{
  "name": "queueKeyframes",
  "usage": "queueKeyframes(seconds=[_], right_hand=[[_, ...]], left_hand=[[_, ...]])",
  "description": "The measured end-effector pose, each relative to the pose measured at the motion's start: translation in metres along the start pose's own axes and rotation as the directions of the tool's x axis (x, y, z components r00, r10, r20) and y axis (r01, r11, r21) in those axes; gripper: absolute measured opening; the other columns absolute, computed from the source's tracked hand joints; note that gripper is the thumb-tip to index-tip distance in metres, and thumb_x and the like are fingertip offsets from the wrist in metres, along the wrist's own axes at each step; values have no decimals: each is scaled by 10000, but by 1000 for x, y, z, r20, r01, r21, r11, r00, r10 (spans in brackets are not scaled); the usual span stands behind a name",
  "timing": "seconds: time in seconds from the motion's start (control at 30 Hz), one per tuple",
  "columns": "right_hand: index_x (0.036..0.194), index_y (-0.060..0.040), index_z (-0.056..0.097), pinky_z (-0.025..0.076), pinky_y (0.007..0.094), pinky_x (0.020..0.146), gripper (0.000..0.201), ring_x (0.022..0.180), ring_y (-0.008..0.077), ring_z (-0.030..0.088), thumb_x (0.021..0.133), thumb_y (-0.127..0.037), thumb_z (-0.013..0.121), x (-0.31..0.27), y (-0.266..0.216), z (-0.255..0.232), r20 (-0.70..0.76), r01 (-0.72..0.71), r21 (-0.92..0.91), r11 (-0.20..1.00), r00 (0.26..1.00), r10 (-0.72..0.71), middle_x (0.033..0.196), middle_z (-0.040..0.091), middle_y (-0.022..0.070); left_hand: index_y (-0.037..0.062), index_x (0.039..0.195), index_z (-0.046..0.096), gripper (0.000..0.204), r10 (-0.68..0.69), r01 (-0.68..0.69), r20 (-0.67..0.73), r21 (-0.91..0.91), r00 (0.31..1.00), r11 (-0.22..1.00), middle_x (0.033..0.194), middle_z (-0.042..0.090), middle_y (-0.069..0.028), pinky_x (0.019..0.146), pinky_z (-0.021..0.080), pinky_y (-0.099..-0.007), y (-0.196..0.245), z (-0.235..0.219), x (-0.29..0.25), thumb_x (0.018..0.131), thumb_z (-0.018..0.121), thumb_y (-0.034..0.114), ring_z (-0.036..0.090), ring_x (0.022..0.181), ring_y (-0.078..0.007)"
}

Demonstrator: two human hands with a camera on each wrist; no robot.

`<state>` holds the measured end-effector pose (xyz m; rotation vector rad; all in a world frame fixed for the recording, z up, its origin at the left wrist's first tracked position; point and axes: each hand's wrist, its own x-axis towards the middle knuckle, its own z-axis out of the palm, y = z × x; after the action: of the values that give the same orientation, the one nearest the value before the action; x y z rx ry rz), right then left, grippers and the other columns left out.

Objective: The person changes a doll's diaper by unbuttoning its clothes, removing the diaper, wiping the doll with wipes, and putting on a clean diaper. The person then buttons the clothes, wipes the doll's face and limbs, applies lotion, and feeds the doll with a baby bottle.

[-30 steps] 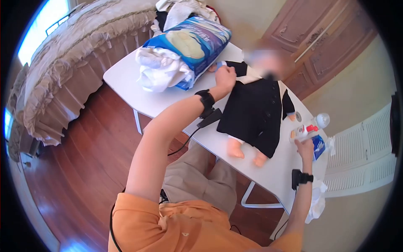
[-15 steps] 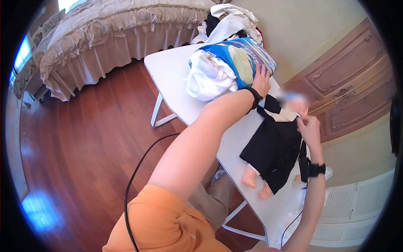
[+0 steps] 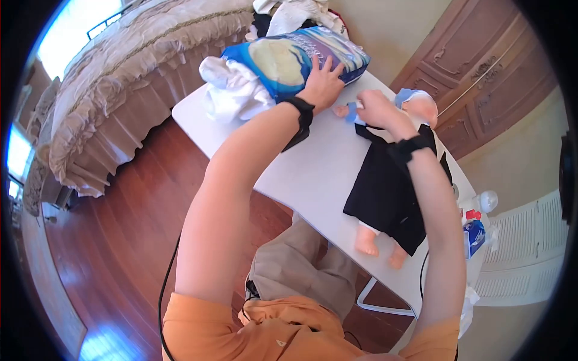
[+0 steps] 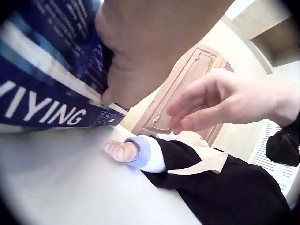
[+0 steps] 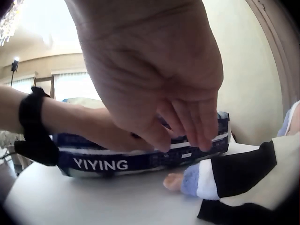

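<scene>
On the white table lies a doll in a black suit with a cream collar and light blue cap. Beside it is a blue plastic package lettered YIYING, with white soft material bulging from its near end. My left hand rests on the package with fingers spread. Over the doll's sleeve hovers my right hand; its relaxed, bent fingers hold nothing in the left wrist view. The doll's small hand points toward the package, out of a white and blue cuff.
A clear bottle, a red cap and a small blue packet stand along the table's right edge. Behind the package is a pile of clothes. A bed is at the left, a wooden cabinet at the back right.
My left hand has gone from the doll's sleeve to the package. My right hand has left the bottle at the right, passed the doll's collar, and come over the sleeve beside the package.
</scene>
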<state>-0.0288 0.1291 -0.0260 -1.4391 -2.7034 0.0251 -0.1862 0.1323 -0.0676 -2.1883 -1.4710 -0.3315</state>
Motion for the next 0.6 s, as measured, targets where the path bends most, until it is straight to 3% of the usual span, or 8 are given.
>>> queueKeyframes(seconds=[0.13,0.27,0.33,0.37,0.43,0.47,0.53,0.6], right_hand=[[900,-3,576,451,381,730,253,845,347,562,696,-150,543,34,12,58,85,108,114,988,989,-118,880,586,227],[1002,-21,535,439,424,767,320,920,397,514,707,-144,552,20,-4,63,41,-14,-38,999,999,16,1023,539,206],[1040,-27,505,407,425,821,342,977,404,472,711,-111,546,22,-8,63,27,-77,3,997,997,77,1080,492,193],[1048,-7,496,369,425,875,326,1028,374,442,738,-107,517,22,-11,60,70,-50,-71,996,996,55,1110,466,188],[1057,12,486,330,424,930,313,1078,344,413,766,-104,488,21,-17,52,116,-19,-141,990,993,36,1140,440,184],[1062,22,475,306,416,951,331,1088,346,397,747,-80,492,20,-18,48,41,-32,-44,999,999,34,1130,438,193],[1066,33,464,281,408,973,351,1097,348,382,728,-56,497,21,-10,58,-18,-45,55,997,999,46,1119,436,201],[1041,52,457,267,394,978,357,1095,370,377,689,-4,483,24,-6,78,-256,142,246,959,963,-77,1105,435,223]], left_hand=[[-18,862,535,222,-16,-202,-467,-413,884,888,1068,478,-167,868,389,-353,22,25,-6,653,525,60,437,1057,-317],[-25,966,496,249,-260,3,-206,-779,943,626,1026,497,-186,803,410,-356,50,43,-23,727,458,34,486,959,-356],[-8,959,502,206,-602,285,92,-930,793,233,986,523,-186,765,415,-344,62,56,-23,791,410,67,516,908,-325],[-8,959,502,206,-602,281,88,-930,794,236,986,523,-186,765,415,-344,62,62,-20,791,410,67,516,908,-325],[12,971,512,226,-462,389,584,-803,668,-452,966,548,-159,762,423,-320,60,66,-15,827,372,116,534,874,-270],[12,971,512,226,-460,393,587,-801,667,-453,966,548,-159,762,423,-320,64,69,-10,827,372,116,534,874,-270],[25,977,518,247,-227,-140,626,-186,746,-973,953,561,-132,769,427,-300,79,72,3,828,368,153,534,838,-228],[25,961,522,270,-271,-153,587,-243,763,-958,950,561,-134,794,424,-295,82,78,5,843,346,192,527,807,-245]])
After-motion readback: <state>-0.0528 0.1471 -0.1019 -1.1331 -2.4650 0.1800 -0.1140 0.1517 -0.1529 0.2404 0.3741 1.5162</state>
